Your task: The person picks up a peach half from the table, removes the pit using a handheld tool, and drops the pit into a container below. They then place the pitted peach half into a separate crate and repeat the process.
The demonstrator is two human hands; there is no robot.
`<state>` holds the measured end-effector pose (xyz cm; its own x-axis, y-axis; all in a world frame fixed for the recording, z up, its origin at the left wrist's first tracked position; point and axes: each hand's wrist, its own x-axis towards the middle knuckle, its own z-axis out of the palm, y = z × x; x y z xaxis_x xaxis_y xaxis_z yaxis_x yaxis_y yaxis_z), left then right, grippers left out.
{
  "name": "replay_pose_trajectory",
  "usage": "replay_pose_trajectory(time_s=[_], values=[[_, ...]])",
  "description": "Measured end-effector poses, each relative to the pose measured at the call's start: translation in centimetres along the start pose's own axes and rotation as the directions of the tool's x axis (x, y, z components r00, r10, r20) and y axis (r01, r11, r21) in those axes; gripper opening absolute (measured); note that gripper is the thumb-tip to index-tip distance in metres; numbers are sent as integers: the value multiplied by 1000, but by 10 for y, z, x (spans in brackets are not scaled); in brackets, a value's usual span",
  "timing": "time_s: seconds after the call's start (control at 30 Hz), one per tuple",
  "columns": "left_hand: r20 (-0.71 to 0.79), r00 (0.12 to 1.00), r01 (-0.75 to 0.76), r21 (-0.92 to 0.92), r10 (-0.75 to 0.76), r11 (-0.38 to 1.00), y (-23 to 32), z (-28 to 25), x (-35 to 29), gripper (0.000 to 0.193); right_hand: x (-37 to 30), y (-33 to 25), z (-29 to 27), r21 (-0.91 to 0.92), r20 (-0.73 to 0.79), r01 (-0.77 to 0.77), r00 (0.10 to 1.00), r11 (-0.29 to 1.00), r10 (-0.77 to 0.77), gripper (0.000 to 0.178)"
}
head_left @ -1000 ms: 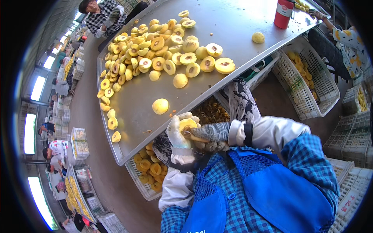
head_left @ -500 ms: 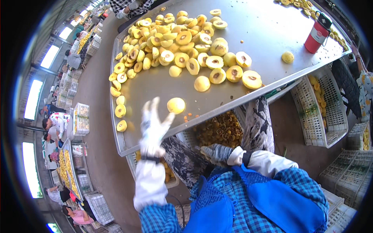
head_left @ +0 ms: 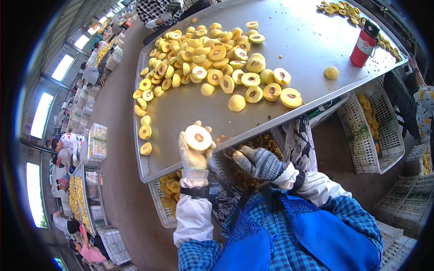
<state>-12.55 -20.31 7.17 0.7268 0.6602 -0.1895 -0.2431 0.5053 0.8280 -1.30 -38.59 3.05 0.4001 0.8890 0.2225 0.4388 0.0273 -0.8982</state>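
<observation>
A yellow peach half, cut face up with a brown pit hollow, rests in my left hand. That hand wears a pale glove, its fingers curled round the fruit near the table's front edge. My right hand, in a grey striped knit glove, is closed on a thin curved metal tool. The tool's tip points toward the peach half, apart from it; its exact shape is hard to make out. Beyond my hands, a heap of peach halves covers part of the metal table, some cut face up.
A red bottle and a lone peach half stand to the right on the table. Below the edge are a crate of peach halves and a container of brownish scraps. White crates stand right; a person sits far left.
My left hand has picked up the peach half from the table and turned its cut face up, drawing it nearer. My right hand has lifted slightly, bringing the tool closer to the fruit.
</observation>
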Motion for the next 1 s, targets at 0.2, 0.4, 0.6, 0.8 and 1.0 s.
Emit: replay_pose_trajectory(time_s=[0.2, 0.4, 0.6, 0.8, 1.0], values=[[-117, 993, -3, 43, 8, 999, -27, 24, -26, 73, 24, -39, -1, -198, -37, 88, 995, 976, -97, 29], [-148, 983, -96, 107, 112, 990, -51, 2, -19, 69, 17, -31, 7, -66, 44, -6, 999, 998, 9, 38], [-183, 959, -200, 101, 216, 975, -64, 18, -28, 58, 13, -11, 22, 133, 35, -23, 999, 991, 19, 47], [-131, 977, -174, -15, 171, 985, -63, 26, -35, 24, 4, -21, 6, -106, 169, -46, 984, 993, 63, 50], [421, 907, -276, 580, 7, 767, -59, 1, -26, 19, -2, -6, -19, 32, 471, -103, 879, 994, 76, 47]])
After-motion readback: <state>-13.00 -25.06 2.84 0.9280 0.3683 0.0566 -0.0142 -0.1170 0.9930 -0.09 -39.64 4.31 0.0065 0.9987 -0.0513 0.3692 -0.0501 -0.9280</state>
